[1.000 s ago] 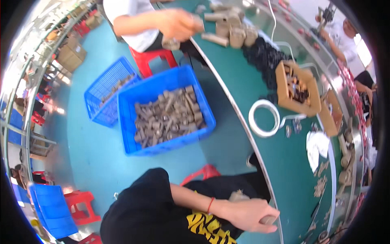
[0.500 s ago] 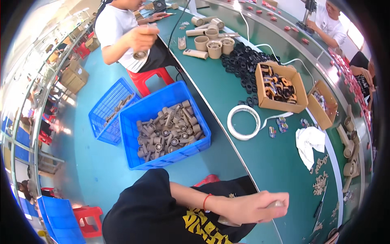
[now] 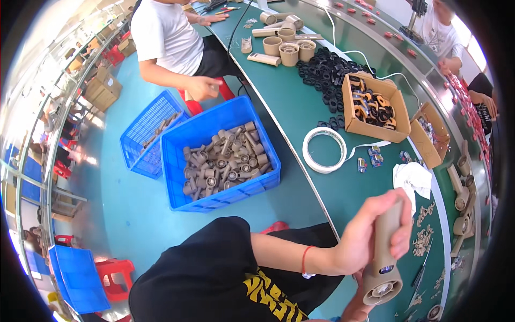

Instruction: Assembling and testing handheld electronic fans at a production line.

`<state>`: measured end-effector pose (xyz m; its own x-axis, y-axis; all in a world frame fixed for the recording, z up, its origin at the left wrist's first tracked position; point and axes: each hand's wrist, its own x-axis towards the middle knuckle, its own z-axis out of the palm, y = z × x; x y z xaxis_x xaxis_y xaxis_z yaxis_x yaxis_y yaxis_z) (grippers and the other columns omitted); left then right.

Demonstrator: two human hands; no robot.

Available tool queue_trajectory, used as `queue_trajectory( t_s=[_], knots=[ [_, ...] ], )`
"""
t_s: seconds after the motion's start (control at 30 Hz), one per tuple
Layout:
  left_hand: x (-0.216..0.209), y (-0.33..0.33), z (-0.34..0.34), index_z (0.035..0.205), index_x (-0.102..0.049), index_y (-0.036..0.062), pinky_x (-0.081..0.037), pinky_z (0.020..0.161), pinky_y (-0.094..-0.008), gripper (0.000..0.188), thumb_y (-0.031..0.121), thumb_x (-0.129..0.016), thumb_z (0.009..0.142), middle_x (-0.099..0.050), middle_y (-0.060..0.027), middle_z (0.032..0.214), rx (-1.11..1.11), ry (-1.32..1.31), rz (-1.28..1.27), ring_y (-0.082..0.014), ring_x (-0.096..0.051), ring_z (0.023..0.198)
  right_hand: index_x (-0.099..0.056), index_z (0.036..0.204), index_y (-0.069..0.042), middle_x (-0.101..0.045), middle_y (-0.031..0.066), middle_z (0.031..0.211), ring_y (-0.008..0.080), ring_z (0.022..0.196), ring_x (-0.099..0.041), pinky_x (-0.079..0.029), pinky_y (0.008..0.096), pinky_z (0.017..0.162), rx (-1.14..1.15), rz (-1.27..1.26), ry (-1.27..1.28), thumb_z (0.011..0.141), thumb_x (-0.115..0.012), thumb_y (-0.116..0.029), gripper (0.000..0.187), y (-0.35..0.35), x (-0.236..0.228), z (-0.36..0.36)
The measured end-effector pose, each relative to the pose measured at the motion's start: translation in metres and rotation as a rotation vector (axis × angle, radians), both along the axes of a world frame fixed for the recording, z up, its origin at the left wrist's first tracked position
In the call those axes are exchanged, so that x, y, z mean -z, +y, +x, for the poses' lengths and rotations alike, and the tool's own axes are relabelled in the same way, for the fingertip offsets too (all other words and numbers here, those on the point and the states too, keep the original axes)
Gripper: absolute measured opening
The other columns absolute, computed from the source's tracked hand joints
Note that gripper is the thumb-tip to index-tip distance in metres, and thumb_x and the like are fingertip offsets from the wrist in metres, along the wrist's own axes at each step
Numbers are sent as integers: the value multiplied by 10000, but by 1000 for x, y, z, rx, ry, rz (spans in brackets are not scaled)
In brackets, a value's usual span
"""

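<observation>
Near right, worker's left hand [image 3: 355, 239] clamped on tan fan body [image 3: 385, 239]; right hand [image 3: 354, 309] under its round end, partly hidden, can't tell grip.

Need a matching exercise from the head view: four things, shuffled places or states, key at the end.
1. beige piece
2. tape
3. cloth
4. deep blue bin

A. white, crumpled on the table
B. holds a pile of brownish parts
C. gripped in the left hand
D. ring-shaped, flat on the table

Pairs: 1-C, 2-D, 3-A, 4-B
</observation>
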<state>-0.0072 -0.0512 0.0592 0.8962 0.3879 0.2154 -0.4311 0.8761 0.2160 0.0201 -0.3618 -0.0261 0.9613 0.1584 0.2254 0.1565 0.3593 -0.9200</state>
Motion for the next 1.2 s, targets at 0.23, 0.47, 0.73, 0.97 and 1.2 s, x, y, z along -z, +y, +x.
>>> queue_trajectory(
  t_s=[0.23,0.47,0.73,0.97,1.2],
  knots=[
    [34,-38,-46,1220,-420,5,-302,1041,-369,412,339,-384,982,-473,-142,1229,-250,4,677,-282,-443,1212,-173,1454,-49,-273,119,1450,229,1335,-288,-289,336,1074,-518,752,423,873,-577,-418,798,142,-35,13],
    [68,-50,-69,1226,-439,-28,-421,894,-377,453,297,-520,920,-497,-187,1161,-225,329,1039,-329,-514,1057,-179,1442,-32,-565,98,1103,211,1046,-532,-388,342,989,-692,319,142,958,-466,-350,647,173,-50,5],
    [129,-33,-141,889,-588,24,-494,676,-357,112,131,-562,868,-580,-103,816,-296,658,1528,-265,-597,751,-442,1156,11,-354,-27,605,51,479,-341,-311,191,516,-776,279,216,947,-497,-391,456,188,-66,-2],
    [129,15,-165,887,-607,28,-495,687,-349,80,86,-556,863,-616,-107,842,-490,1099,1319,-287,-616,783,-495,1171,-31,-555,-20,702,62,623,-545,-412,209,607,-992,466,-217,892,-580,-392,464,217,-74,13],
    [155,5,-153,880,-580,37,-477,735,-370,114,129,-577,813,-584,-91,851,-535,1213,1404,-268,-574,816,-440,1251,-65,-521,81,824,174,665,-533,-401,230,582,-1448,544,1,901,-537,-367,472,291,-43,-17]
  ],
)
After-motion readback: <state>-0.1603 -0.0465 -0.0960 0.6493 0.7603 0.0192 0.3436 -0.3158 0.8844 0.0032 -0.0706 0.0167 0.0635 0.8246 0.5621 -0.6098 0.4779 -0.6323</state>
